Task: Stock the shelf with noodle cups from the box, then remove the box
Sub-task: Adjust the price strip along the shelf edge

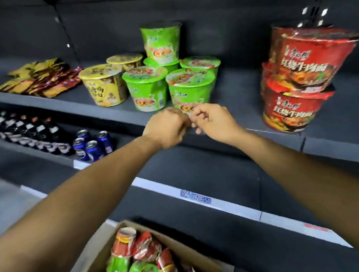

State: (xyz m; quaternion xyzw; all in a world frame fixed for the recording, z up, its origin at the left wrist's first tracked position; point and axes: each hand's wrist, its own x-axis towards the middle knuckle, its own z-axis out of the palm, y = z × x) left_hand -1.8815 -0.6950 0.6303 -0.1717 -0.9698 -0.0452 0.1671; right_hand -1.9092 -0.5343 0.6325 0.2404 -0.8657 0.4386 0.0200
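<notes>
Standing upright on the shelf, green noodle cups show printed lids.

Green cups at twelve o'clock, yellow cups at eleven, red cups at two; brown box at six.

Dim, soft overall blur, wide-angle bending at the edges.
</notes>
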